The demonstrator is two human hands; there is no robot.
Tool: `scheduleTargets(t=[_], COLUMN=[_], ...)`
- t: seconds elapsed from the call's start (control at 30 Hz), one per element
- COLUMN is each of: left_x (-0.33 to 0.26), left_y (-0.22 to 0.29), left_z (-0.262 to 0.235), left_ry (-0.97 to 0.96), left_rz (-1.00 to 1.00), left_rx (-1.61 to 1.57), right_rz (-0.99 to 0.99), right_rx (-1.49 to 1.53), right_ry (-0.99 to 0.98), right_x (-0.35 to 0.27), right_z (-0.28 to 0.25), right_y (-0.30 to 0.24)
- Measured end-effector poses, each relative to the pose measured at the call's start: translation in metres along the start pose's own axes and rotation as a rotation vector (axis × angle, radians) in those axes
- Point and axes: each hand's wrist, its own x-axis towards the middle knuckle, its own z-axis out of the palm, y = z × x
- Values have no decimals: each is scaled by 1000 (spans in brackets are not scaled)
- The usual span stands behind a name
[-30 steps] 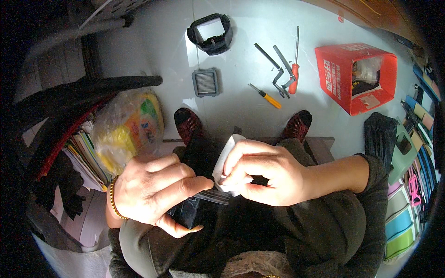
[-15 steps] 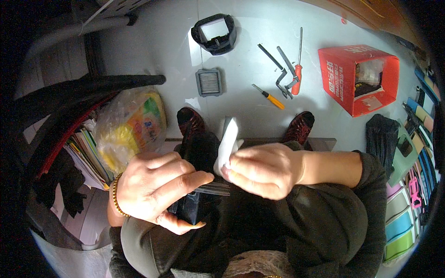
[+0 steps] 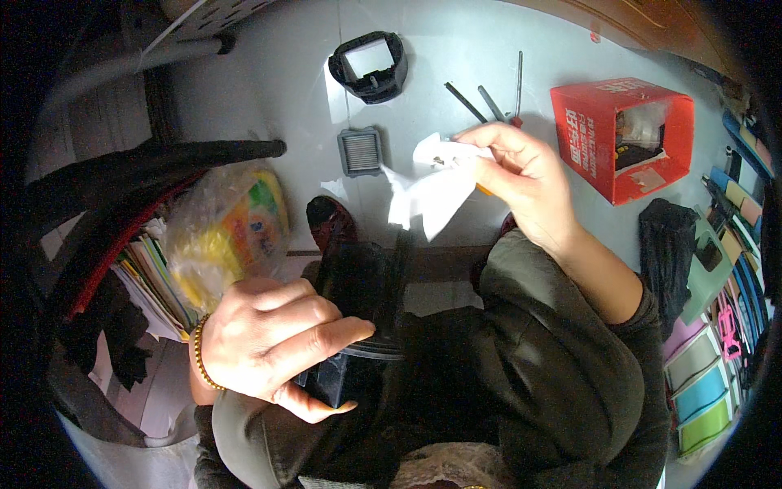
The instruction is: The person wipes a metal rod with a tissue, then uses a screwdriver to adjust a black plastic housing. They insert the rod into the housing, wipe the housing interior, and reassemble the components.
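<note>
one tissue (image 3: 436,196), tools (image 3: 490,103) half-behind right hand (image 3: 533,183), red box (image 3: 588,140)

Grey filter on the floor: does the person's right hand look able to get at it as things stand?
Probably yes: the top of the grey filter lies uncovered, though the right hand pinches a white tissue that might need putting down first.

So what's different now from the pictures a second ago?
The right hand has lifted the white tissue off toward the floor tools, forward and a bit right, away from the black part. The tissue is more spread out now, and dark marks show on it. Nothing was let go. The left hand still grips the black part; the gray filter and red box stayed put.
</note>
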Motion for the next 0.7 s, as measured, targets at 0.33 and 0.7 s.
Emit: scheduleTargets(t=[0.33,0.7], left_x=[-6,-3], left_y=[-1,-3], left_z=[1,0], left_ry=[16,29], left_rz=[-17,9], left_rx=[22,-25], right_rz=[119,-609], right_rx=[98,-779], right_ry=[-135,-322], right_x=[-10,-18], right_z=[-2,24], right_y=[-13,-6])
